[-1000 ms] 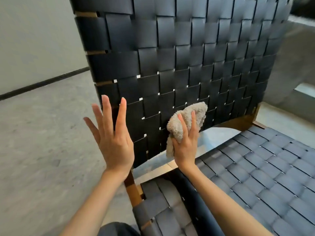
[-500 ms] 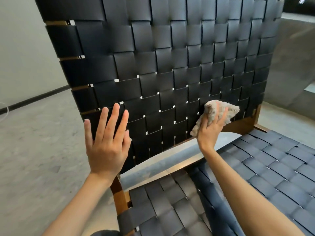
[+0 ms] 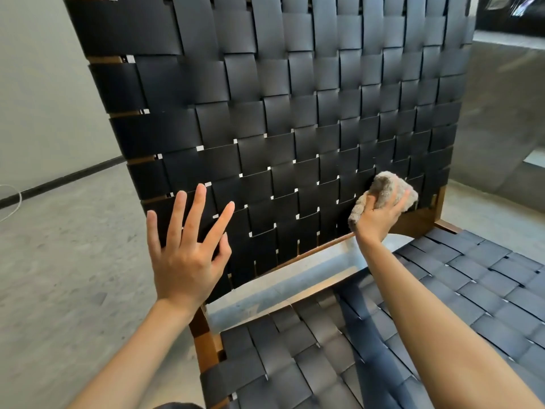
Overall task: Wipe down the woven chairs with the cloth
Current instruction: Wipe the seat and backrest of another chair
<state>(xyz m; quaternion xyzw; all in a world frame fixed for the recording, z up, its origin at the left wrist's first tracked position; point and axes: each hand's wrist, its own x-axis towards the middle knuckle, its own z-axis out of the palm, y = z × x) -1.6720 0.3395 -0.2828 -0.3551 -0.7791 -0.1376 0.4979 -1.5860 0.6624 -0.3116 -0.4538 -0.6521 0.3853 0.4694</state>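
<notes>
Since the earlier frames, the right hand (image 3: 377, 216) and cloth (image 3: 389, 187) have travelled toward 3 o'clock along the lowest rows of the backrest (image 3: 295, 98). The left hand (image 3: 185, 255) has stayed by the opposite edge.

Nearest: woven seat (image 3: 442, 305), dark straps, fills the view from 4 to 6 o'clock. Both forearms reach over it. Brown wooden frame (image 3: 206, 343) shows at the seat's corner, about 7 o'clock.

Left hand: at 8 o'clock of centre, back toward the camera, its fingers (image 3: 194, 214) straight and spread, grasping nothing. It overlaps the backrest's lower edge on that side; contact with the straps cannot be confirmed.

Right hand: at 3 o'clock of centre, its fingers curled over the beige fluffy cloth, grasping it and pressing it against the weave. The cloth sits at the backrest's bottom corner, just beside the frame's wooden post.

Backrest: upright, black woven straps, small light gaps at the crossings, runs from 9 through 12 to 3 o'clock.

Farthest: grey speckled floor (image 3: 59, 261) at 9 o'clock, pale wall (image 3: 35, 84) with a dark baseboard at 10 o'clock.
</notes>
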